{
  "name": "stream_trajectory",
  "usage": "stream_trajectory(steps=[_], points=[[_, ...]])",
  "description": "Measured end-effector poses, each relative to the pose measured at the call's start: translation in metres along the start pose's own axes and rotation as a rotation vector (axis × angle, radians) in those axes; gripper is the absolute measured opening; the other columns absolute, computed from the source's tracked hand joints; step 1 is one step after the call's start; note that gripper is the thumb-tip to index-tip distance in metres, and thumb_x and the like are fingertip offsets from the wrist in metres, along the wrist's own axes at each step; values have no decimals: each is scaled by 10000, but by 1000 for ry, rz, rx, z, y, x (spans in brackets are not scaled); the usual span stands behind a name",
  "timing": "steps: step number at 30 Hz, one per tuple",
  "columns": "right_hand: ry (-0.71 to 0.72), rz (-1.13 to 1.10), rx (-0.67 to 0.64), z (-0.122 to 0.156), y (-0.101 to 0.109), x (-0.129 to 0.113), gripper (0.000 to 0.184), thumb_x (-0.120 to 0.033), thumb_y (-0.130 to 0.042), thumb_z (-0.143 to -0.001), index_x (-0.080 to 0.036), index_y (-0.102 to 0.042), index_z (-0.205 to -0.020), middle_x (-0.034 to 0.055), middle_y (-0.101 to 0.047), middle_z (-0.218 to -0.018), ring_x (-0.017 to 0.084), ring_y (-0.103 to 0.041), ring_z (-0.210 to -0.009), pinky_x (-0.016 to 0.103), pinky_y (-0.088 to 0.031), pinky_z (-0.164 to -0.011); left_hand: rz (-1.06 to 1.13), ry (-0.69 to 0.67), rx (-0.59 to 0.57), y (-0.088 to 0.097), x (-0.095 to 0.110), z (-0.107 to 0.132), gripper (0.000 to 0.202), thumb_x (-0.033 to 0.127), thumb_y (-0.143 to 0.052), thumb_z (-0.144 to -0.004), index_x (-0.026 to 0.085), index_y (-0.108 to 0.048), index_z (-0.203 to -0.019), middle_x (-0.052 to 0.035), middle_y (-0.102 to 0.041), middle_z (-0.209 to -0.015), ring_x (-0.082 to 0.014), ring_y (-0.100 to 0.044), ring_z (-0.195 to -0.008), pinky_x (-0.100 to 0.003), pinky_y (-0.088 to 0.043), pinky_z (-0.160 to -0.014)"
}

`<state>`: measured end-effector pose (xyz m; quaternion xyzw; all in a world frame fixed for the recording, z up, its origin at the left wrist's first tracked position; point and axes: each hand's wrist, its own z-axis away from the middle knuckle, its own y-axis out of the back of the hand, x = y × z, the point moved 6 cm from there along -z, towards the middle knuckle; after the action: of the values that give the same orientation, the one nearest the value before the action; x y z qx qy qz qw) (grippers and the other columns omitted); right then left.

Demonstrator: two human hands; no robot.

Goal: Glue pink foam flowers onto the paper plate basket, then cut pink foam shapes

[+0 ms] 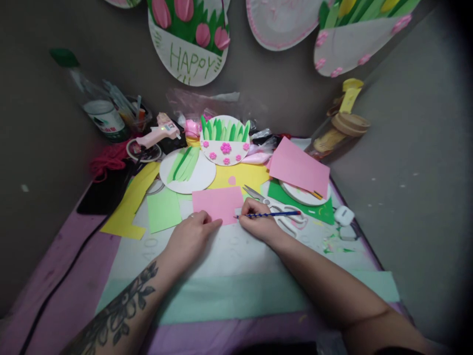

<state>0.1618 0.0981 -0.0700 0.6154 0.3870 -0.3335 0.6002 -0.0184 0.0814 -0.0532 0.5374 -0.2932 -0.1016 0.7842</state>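
Observation:
A small sheet of pink paper (212, 199) lies on the table in front of me. My left hand (199, 231) presses on its lower left edge, thumb stretched out along the bottom and fingers lying on the sheet. At the right edge, my right hand (258, 222) grips a dark blue pencil (275, 214) with a red end, its tip touching the paper. A small pale piece (238, 211) shows by the tip, partly hidden by my fingers. White-handled scissors (286, 207) lie partly open just beyond my right hand.
Behind the sheet are a white plate (166, 170) with green paper strips and a decorated half-plate (240, 147). A pink glue gun (158, 133) and bottle (103, 116) stand left. On the right are larger pink paper (299, 167), green paper (325, 213) and a lidded cup (328, 135).

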Motion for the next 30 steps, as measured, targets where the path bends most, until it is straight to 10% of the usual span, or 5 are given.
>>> stream_trajectory(steps=[30], points=[[-53, -83, -32, -2, -3, -2, 135, -261, -632, -714, -210, -527, -646, -39, -536, -595, 120, -480, -553, 234, -361, -515, 18, -14, 17, -1, -1, -1, 405, 232, -330, -929, 309, -583, -1234, -75, -561, -1030, -212, -531, -906, -307, -398, -747]])
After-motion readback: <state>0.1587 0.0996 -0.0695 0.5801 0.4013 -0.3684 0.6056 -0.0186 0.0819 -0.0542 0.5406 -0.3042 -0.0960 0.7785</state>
